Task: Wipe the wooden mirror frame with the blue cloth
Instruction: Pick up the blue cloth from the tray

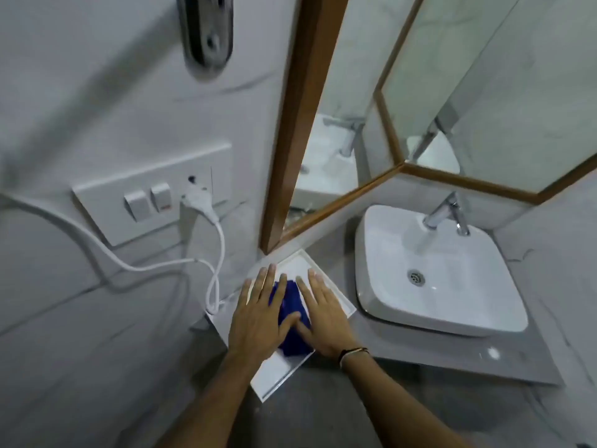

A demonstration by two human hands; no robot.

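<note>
A crumpled deep-blue cloth (290, 321) lies in a shallow white tray (274, 376) on the grey counter, partly covered by two flat hands. Just beyond it, the wooden mirror frame (300, 118), a warm brown band, rises steeply from its lower corner.

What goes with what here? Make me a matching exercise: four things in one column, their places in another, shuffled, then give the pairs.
Things
1. blue cloth
2. white plug
3. tap
4. wooden mirror frame

Places
A. at the back edge of the sink
B. in the white tray, between the left hand and right hand
C. on the wall above the tray
D. in the socket beside two switches

Pairs: 1-B, 2-D, 3-A, 4-C
</note>
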